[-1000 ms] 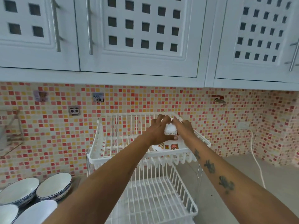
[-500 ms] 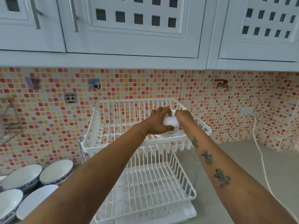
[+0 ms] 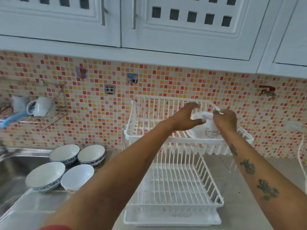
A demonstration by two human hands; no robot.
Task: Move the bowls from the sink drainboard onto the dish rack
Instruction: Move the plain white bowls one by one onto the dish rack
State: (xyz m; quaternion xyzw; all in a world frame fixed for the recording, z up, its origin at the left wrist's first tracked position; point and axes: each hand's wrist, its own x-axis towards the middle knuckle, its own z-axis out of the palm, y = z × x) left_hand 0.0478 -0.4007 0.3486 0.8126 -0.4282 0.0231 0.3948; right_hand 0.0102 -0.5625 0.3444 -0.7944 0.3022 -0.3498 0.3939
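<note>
A white bowl (image 3: 205, 130) with a printed pattern lies upside down and tilted in the right part of the upper tier of the white two-tier dish rack (image 3: 132, 136). My left hand (image 3: 184, 118) arches over the bowl's foot with fingers spread and a gap to it. My right hand (image 3: 225, 120) has its curled fingertips against the foot's right side. Several white bowls with blue patterned outsides stand upright on the steel drainboard (image 3: 41, 206) at the left, among them the back one (image 3: 64, 153) and the nearest one (image 3: 45, 175).
The rack's lower tier (image 3: 174, 186) stands on a drip tray on the grey counter. A steel sink (image 3: 11, 170) lies far left. A wall shelf holds a mug (image 3: 40, 106) and a blue brush (image 3: 11, 119). White cabinets hang overhead; a cord (image 3: 302, 155) runs down at right.
The bowl has been lowered into the upper tier and turned base up. My left hand has loosened off it. The view has swung left, bringing in the sink and the wall shelf.
</note>
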